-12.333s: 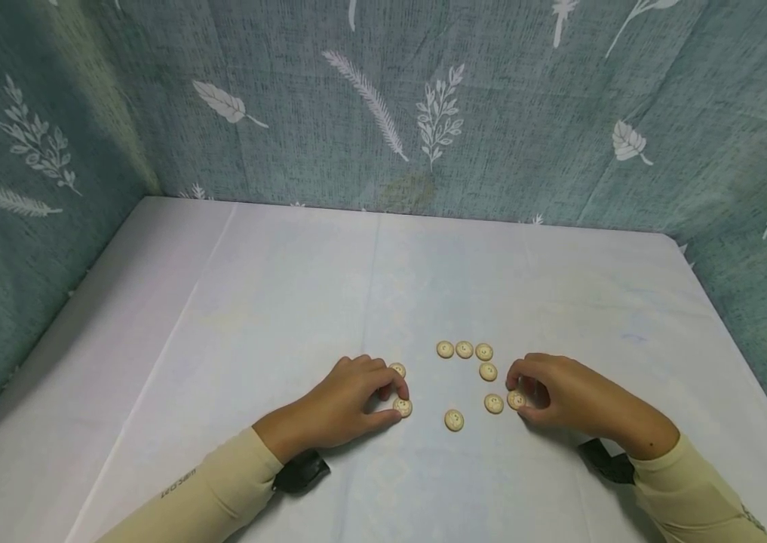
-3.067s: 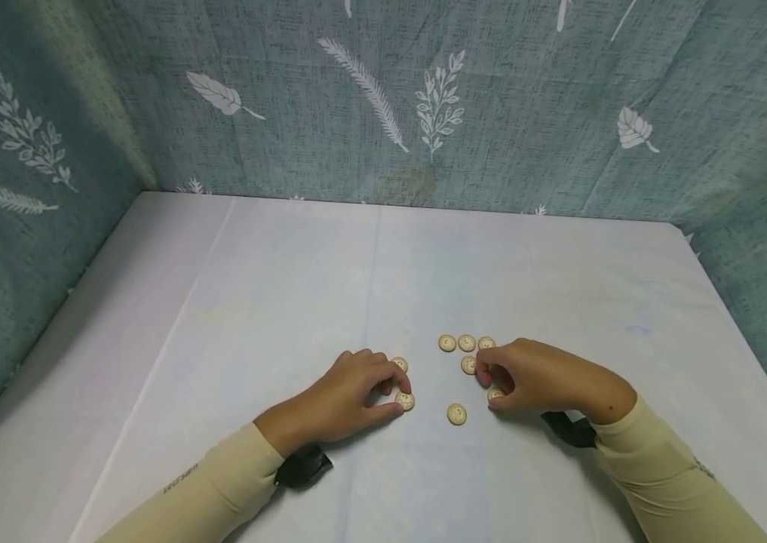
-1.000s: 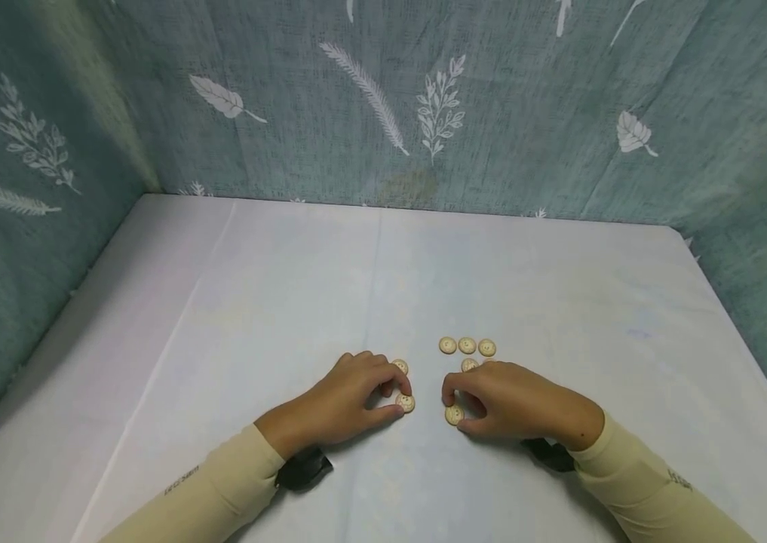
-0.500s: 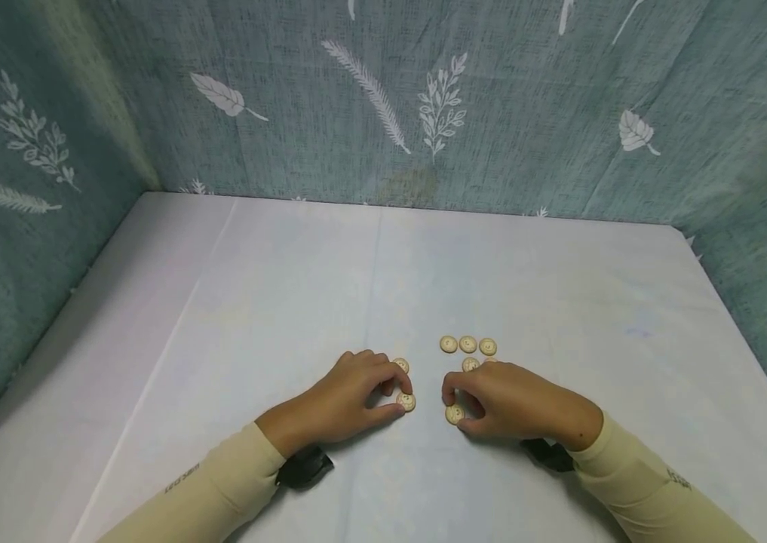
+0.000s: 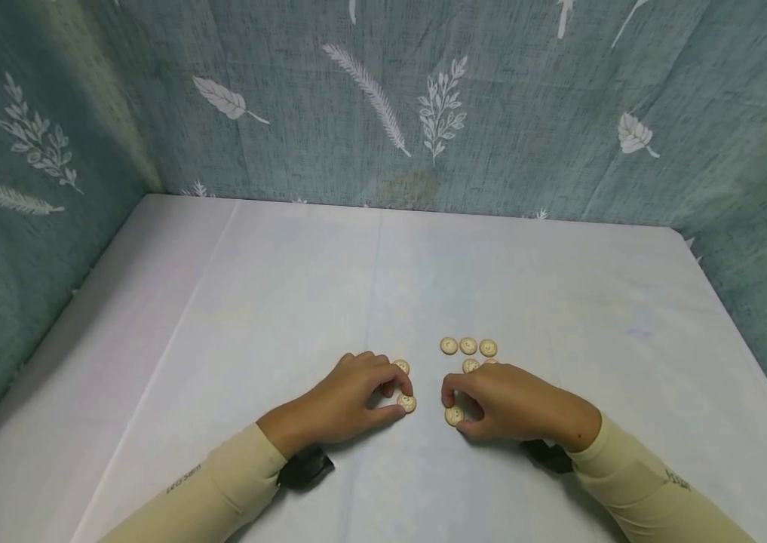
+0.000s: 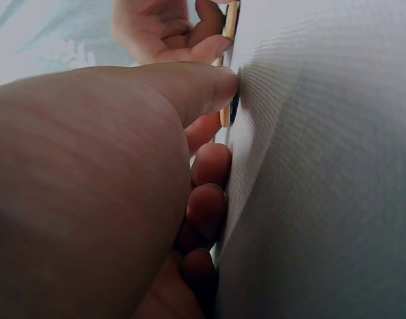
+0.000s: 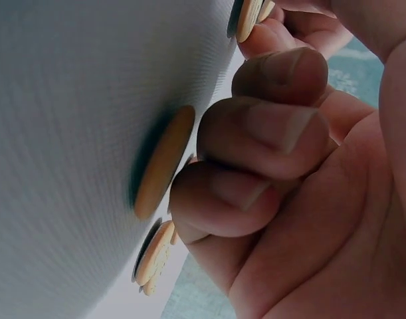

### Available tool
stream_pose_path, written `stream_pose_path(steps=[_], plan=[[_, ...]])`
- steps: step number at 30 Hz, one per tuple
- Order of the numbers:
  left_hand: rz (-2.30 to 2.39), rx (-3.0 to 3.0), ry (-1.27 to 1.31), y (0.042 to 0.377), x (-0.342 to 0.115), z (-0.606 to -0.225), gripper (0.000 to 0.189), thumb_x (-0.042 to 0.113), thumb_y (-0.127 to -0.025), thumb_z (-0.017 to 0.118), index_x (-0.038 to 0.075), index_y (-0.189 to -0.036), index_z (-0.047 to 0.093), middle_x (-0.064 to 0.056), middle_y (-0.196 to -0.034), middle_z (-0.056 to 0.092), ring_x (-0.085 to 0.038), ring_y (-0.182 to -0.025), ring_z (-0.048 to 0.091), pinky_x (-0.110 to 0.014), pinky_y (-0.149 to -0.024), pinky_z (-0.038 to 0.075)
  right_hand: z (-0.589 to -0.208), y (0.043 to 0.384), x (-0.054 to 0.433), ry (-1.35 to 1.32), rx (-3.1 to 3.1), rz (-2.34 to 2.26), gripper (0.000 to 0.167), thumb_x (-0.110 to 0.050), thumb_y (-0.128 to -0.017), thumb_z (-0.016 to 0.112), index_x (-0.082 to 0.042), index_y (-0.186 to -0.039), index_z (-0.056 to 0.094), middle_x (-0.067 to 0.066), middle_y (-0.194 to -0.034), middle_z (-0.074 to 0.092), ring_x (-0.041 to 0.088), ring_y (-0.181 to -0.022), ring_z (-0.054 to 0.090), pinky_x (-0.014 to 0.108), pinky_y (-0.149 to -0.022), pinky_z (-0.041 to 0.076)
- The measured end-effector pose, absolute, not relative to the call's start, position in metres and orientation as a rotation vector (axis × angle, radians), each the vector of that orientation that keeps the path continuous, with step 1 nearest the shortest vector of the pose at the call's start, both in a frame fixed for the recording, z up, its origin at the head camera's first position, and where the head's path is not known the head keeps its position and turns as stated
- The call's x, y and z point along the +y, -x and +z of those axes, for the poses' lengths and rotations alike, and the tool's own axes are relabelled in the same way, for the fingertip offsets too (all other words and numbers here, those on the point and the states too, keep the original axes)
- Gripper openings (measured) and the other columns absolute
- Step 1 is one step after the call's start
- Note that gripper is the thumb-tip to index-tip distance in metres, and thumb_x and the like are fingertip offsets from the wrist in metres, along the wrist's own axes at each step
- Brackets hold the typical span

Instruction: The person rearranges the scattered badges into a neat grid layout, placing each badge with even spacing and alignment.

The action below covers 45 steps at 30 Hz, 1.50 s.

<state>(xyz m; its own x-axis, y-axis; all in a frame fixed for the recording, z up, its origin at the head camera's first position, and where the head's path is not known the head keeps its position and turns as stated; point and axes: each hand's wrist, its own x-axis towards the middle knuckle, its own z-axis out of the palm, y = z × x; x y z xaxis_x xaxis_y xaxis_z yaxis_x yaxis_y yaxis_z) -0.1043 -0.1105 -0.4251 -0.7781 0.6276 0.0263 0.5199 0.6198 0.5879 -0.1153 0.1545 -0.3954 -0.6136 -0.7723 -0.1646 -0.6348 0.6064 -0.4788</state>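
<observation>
Pinching a pale wooden button (image 5: 406,403) between thumb and forefinger, the person's left hand (image 5: 342,407) rests curled on a white tablecloth (image 5: 288,302), with a second button (image 5: 401,366) just beyond its fingertips. Just to the right, the right hand (image 5: 512,403) curls thumb and fingers around another button (image 5: 454,415) lying flat on the cloth; the wrist view shows its fingertips (image 7: 256,199) bent close against a disc's edge. Beyond that hand a row of three buttons (image 5: 467,346) sits in a line, with one more (image 5: 470,366) touching the knuckles. Sliding each disc cleanly probably calls for light, even pressure at the rim, so the fine-woven cloth does not bunch. The buttons are round, flat and cream-toned with small centre holes. A teal, coarse-weave backdrop (image 5: 526,113) printed with white leaves encloses the table.
</observation>
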Motion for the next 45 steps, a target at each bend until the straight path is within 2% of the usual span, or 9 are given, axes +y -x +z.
stream_pose_path(steps=[45], plan=[[0.866, 2.670, -0.952, 0.1036, -0.1097, -0.4227, 0.014, 0.031, -0.090, 0.074, 0.030, -0.101, 0.066, 0.015, -0.084, 0.051, -0.003, -0.086, 0.046, -0.032, -0.081, 0.031, -0.4016, 0.1191, 0.1547, 1.139, 2.623, -0.499, 0.015, -0.020, -0.088, 0.071, -0.021, -0.099, 0.062, -0.016, -0.059, 0.040, -0.005, -0.053, 0.036, 0.018, -0.051, 0.033]])
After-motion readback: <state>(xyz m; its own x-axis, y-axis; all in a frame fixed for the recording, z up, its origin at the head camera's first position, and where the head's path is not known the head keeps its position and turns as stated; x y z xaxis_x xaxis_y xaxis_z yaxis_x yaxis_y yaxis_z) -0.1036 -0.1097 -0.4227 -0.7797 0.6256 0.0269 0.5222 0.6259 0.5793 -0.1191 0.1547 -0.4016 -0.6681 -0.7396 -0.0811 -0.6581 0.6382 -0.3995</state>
